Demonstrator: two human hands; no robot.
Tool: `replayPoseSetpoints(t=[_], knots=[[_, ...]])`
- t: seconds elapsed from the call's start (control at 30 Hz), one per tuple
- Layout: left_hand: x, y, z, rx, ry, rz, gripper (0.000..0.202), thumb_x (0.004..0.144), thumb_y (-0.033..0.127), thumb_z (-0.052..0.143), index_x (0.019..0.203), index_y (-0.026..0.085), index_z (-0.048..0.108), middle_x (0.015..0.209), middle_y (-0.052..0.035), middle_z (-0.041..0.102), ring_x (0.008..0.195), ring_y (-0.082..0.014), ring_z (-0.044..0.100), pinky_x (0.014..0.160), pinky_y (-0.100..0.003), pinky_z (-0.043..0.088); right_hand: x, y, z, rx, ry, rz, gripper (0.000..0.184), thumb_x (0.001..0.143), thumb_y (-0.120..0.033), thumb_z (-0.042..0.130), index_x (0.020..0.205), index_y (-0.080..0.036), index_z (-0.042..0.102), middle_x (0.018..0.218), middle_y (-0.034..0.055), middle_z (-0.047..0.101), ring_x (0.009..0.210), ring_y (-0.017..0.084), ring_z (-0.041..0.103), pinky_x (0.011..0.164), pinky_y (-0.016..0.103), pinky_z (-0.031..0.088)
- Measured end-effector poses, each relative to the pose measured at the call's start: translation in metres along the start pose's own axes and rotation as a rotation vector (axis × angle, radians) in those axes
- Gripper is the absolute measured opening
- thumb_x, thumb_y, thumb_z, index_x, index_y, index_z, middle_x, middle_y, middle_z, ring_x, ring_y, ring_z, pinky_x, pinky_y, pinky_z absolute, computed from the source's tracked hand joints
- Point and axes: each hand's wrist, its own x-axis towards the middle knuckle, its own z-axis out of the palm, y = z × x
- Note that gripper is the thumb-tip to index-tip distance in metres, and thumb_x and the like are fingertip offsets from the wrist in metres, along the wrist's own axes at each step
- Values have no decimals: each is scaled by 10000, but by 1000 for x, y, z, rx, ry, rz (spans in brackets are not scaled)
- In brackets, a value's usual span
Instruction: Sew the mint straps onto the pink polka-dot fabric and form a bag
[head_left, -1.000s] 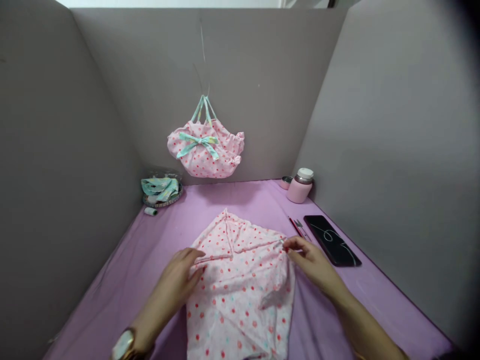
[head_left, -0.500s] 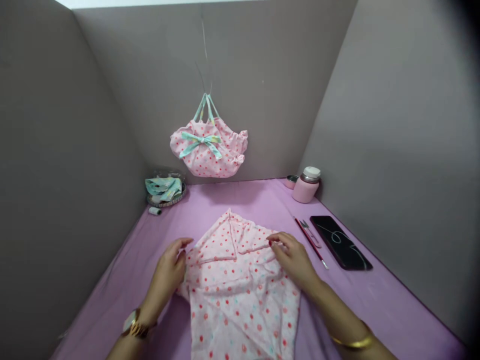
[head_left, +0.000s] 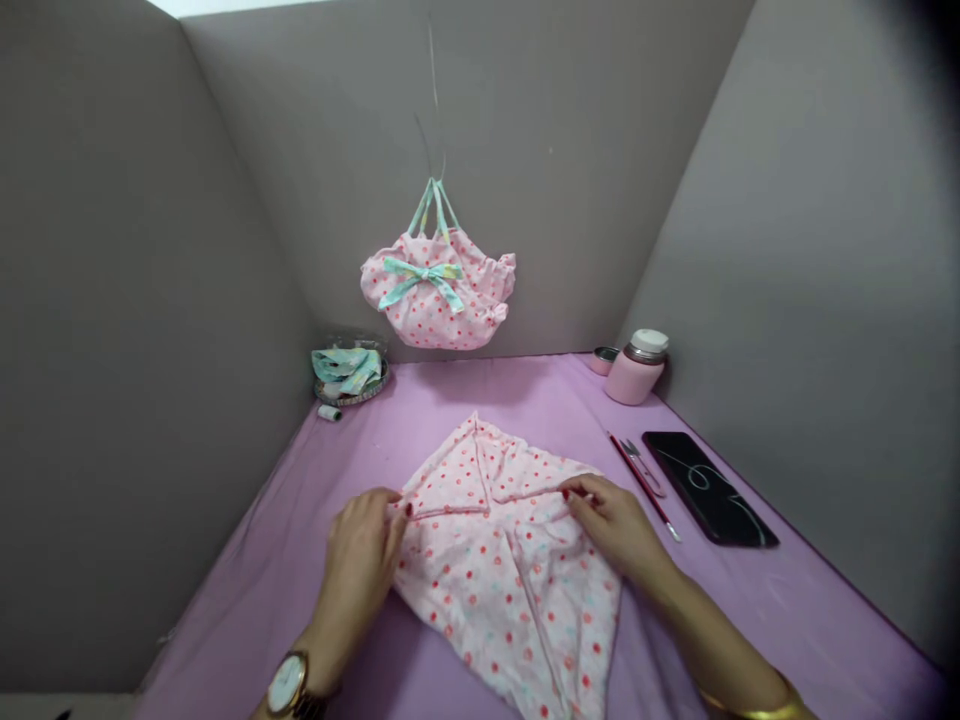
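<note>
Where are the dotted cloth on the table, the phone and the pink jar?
Dotted cloth (head_left: 484, 565), head view: middle of its upper surface.
Phone (head_left: 709, 489), head view: middle of its dark screen.
Pink jar (head_left: 634, 381), head view: front of its body, below the cap.

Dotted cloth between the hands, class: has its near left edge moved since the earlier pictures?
Yes: against the phone, the near left edge of the dotted cloth has swung right.

1. Polka-dot cloth's (head_left: 480, 590) straight lower-left side is now replaced by a slant.
2. Long fold edge (head_left: 534, 600) is newly seen at lower right.
3. Left corner is again overlapped by left hand (head_left: 362, 548).
</note>
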Motion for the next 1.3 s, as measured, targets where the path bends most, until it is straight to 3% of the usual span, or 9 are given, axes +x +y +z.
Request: replayPoseSetpoints(t=[0.17, 0.33, 0.47, 0.6, 0.87, 0.97, 1.1, 1.2, 1.3], knots=[[0, -14, 1, 188, -130, -110, 310, 817, 407, 402, 726, 208, 621, 771, -98, 688, 815, -316, 596, 698, -425, 360, 3, 29, -29, -192, 153, 162, 224, 794, -277, 422, 788, -171, 619, 794, 55, 647, 683, 177, 566, 631, 265, 391], [4, -15, 12, 200, -241, -82, 282, 788, 395, 405, 654, 211, 571, 690, -80, 673, 735, -297, 610, 625, -365, 359, 5, 36, -20, -289, 139, 229, 161, 731, -275, 505, 642, -174, 594, 658, 47, 608, 631, 180, 540, 570, 262, 339], [8, -18, 10, -109, -229, -123, 255, 788, 369, 387, 674, 208, 548, 638, -33, 632, 639, -224, 590, 572, -290, 372, 11, 27, -10, -227, 126, 167, 125, 709, -233, 506, 610, -168, 545, 697, 41, 593, 674, 172, 536, 608, 253, 360], [9, -20, 4, -566, -106, -155, 284, 765, 431, 433, 659, 197, 552, 630, -5, 613, 614, -186, 572, 562, -249, 412, 16, 13, -18, -110, 107, 102, 130, 755, -219, 441, 703, -173, 552, 661, 5, 592, 600, 142, 529, 564, 232, 376], [5, 24, -8, -593, -126, -118, 160, 797, 359, 449, 818, 214, 514, 743, -12, 655, 697, -200, 630, 633, -273, 449, 16, -23, -12, -67, 138, 6, 101, 760, -171, 462, 761, -171, 564, 748, 38, 595, 754, 187, 524, 683, 288, 382], [2, 42, -8, -627, -135, -84, 135, 810, 297, 437, 904, 212, 483, 823, -30, 660, 759, -200, 633, 679, -292, 457, 13, -40, -4, -42, 132, -32, 211, 740, -105, 456, 899, -169, 579, 830, 47, 605, 818, 190, 520, 728, 296, 385], [-1, 60, 0, -600, -112, 16, 216, 808, 188, 409, 1011, 197, 483, 979, -77, 646, 907, -213, 613, 785, -344, 461, 8, -64, 11, 123, -68, -113, 311, 706, -23, 424, 841, -196, 644, 826, 22, 644, 815, 170, 540, 757, 285, 387], [-4, 73, 9, -541, -74, 127, 304, 801, 139, 401, 1095, 179, 469, 1089, -111, 616, 999, -233, 578, 851, -398, 445, 7, -76, 26, 305, -205, -99, 217, 708, -85, 506, 813, -184, 668, 809, 22, 657, 778, 164, 562, 738, 273, 402], [-10, 84, 16, -543, -69, 255, 441, 787, 88, 395, 1219, 171, 390, 1211, -123, 555, 1111, -217, 517, 928, -393, 417, 8, -78, 38, 383, -230, -86, 123, 703, -140, 551, 759, -160, 659, 768, 23, 650, 756, 161, 565, 720, 260, 410]])
